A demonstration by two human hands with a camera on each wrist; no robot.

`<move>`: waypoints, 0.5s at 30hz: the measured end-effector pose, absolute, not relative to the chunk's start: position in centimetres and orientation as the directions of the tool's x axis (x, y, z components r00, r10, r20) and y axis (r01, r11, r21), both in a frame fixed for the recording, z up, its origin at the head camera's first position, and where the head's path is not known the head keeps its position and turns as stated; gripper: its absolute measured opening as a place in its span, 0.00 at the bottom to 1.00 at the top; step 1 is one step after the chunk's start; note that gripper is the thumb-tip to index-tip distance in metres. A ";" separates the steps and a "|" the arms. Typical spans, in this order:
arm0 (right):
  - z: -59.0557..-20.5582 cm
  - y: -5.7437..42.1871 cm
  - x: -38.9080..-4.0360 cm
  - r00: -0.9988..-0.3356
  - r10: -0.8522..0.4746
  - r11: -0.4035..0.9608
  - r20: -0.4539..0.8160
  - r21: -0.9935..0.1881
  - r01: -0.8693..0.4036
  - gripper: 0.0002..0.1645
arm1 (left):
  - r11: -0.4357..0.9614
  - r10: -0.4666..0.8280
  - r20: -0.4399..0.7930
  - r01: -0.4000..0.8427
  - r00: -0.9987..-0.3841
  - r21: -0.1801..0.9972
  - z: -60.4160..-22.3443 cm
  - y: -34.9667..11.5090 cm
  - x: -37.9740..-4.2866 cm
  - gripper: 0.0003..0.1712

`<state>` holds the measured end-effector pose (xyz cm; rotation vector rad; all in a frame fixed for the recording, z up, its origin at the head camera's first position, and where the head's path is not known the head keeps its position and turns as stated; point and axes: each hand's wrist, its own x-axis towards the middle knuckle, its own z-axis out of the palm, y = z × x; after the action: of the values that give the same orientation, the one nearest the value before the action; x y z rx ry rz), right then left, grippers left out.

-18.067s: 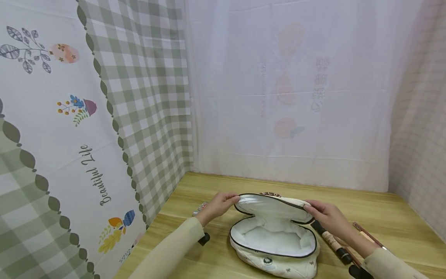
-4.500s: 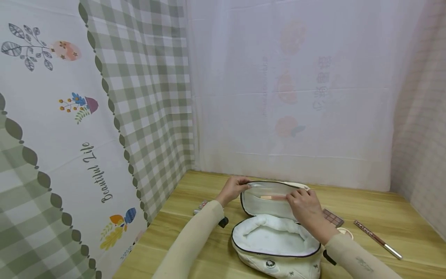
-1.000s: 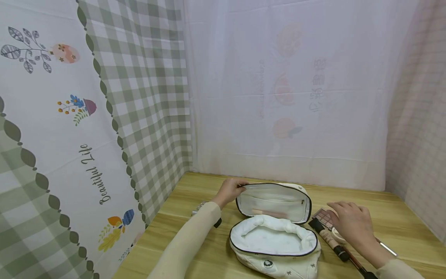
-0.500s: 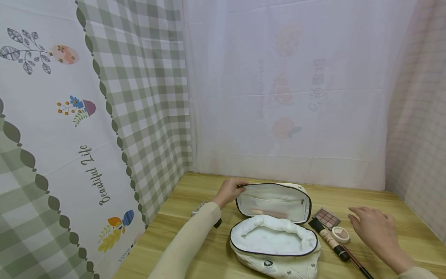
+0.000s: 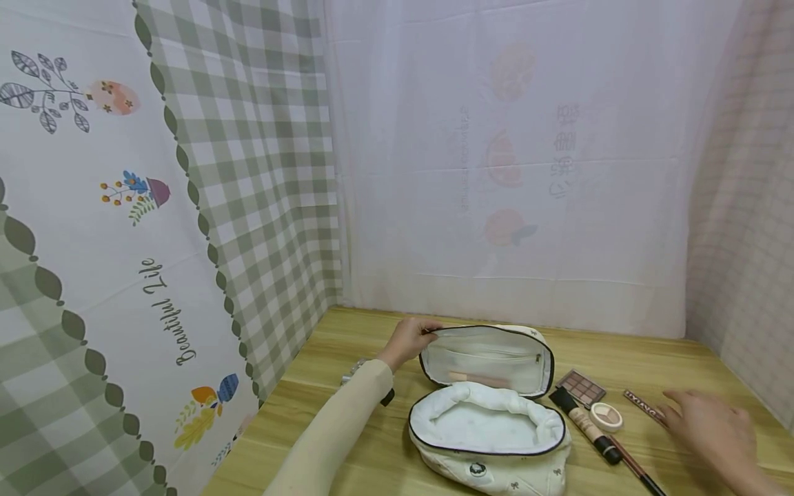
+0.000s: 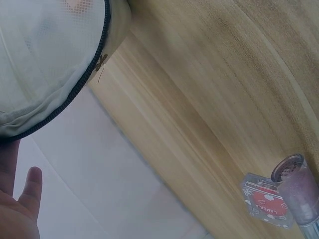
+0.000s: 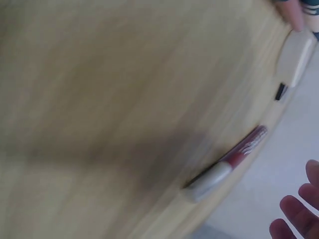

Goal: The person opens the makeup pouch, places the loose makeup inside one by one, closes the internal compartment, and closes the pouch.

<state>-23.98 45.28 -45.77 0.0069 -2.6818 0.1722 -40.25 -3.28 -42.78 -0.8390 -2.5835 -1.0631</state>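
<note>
A cream quilted makeup bag with black zip edging stands with its lid raised. My left hand holds the lid's upper left edge; in the left wrist view some fingers pass behind that edge. Inside the lid's mesh pocket a pinkish, light-tipped brush handle shows faintly. My right hand hovers over the table at the right, fingers relaxed, holding nothing I can see. Nearest to it lies a slim brown pencil-like tube with lettering, its silver end visible in the right wrist view, apart from the fingers.
Right of the bag lie an eyeshadow palette, a round compact, a beige tube with black ends and a dark-ended brush handle. Left of it lie a clear box with a red label and a clear pinkish tube.
My right hand has left the lid and moved right, past the palette and compact, to over the brown tube. The brush sits lower in the lid pocket. My left hand stays on the lid.
</note>
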 end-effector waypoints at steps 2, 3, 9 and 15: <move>-46.0 45.9 -23.8 -0.923 0.037 0.992 0.383 -0.125 -0.012 0.20 | 0.573 0.422 0.406 0.585 -0.811 0.574 -42.8 -3.3 -40.2 0.13; -46.1 46.2 -23.7 -0.936 0.043 0.992 0.350 -0.128 -0.003 0.23 | 0.571 0.423 0.406 0.586 -0.810 0.575 -42.8 -3.3 -40.2 0.13; -47.0 47.8 -23.3 -0.982 0.092 0.988 0.167 -0.139 0.069 0.34 | 0.568 0.427 0.402 0.586 -0.810 0.578 -42.8 -3.3 -40.2 0.13; -47.7 48.7 -23.5 -0.991 0.120 0.981 0.060 -0.160 0.109 0.36 | 0.578 0.425 0.393 0.578 -0.816 0.576 -42.8 -3.3 -40.3 0.13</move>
<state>-23.54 48.65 -47.74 -0.1764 -3.0578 0.2405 -40.31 -3.28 -42.84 -0.8374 -2.5973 -1.0630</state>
